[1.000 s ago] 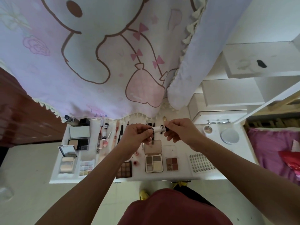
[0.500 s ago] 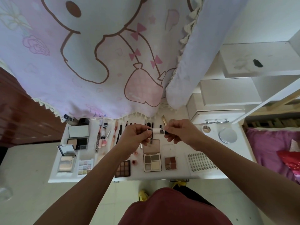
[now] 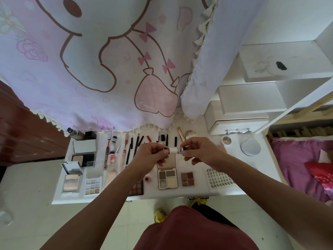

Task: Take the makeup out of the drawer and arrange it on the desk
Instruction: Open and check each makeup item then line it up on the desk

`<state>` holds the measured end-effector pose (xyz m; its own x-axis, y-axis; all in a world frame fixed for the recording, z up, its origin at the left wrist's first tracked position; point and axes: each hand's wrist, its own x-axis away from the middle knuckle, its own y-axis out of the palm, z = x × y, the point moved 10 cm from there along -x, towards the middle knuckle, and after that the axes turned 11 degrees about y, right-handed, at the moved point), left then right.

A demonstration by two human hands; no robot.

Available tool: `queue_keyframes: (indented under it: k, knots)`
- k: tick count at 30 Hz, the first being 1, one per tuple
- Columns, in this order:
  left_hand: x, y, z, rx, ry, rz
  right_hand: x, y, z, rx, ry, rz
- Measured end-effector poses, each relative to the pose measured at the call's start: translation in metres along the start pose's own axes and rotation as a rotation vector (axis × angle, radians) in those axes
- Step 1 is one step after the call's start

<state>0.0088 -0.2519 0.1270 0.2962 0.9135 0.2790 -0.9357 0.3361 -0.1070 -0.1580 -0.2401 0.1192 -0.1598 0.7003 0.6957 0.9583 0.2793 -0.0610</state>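
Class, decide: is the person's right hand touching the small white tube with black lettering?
Touching. The head view shows the right hand pinching one end of the small white tube; the left hand pinches the other.

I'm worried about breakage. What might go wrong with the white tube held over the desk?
The left hand and right hand pinch the white tube by its ends; a slipped grip could drop it onto the open eyeshadow palette below. Setting it among the crowded pencils may send some rolling.
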Motion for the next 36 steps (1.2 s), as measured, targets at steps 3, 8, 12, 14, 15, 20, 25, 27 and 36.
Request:
queue_keyframes:
  k: [3, 8, 12, 14, 15, 20, 25, 27, 36]
  knots:
    - [-0.001, 0.002, 0.002, -0.011, 0.003, -0.01, 0.0, -0.001, 0.002, -0.027, 0.033, 0.01]
    - [-0.002, 0.004, 0.003, -0.001, -0.004, -0.011, 0.0, -0.005, 0.005, -0.035, 0.068, 0.025]
    - [-0.003, 0.004, 0.0, -0.012, -0.004, -0.013, 0.0, -0.007, 0.001, -0.043, 0.022, 0.002]
    - [-0.003, 0.005, -0.001, -0.002, -0.007, -0.009, 0.0, -0.007, 0.002, -0.054, 0.034, -0.002]
    - [-0.003, 0.005, 0.0, 0.004, -0.008, -0.008, 0.0, -0.007, 0.004, -0.057, 0.048, -0.001]
    - [-0.003, 0.006, 0.001, 0.014, -0.003, -0.015, 0.0, -0.009, 0.007, -0.067, 0.069, 0.011]
    - [-0.003, 0.005, -0.004, 0.025, -0.009, -0.014, 0.0, -0.011, 0.002, -0.075, 0.034, 0.002]
    - [-0.003, 0.005, -0.006, 0.032, -0.012, -0.014, -0.001, -0.009, 0.003, -0.1, 0.047, -0.005]
    - [-0.001, 0.006, -0.01, 0.102, -0.038, -0.015, -0.002, -0.014, 0.003, -0.049, 0.024, 0.043]
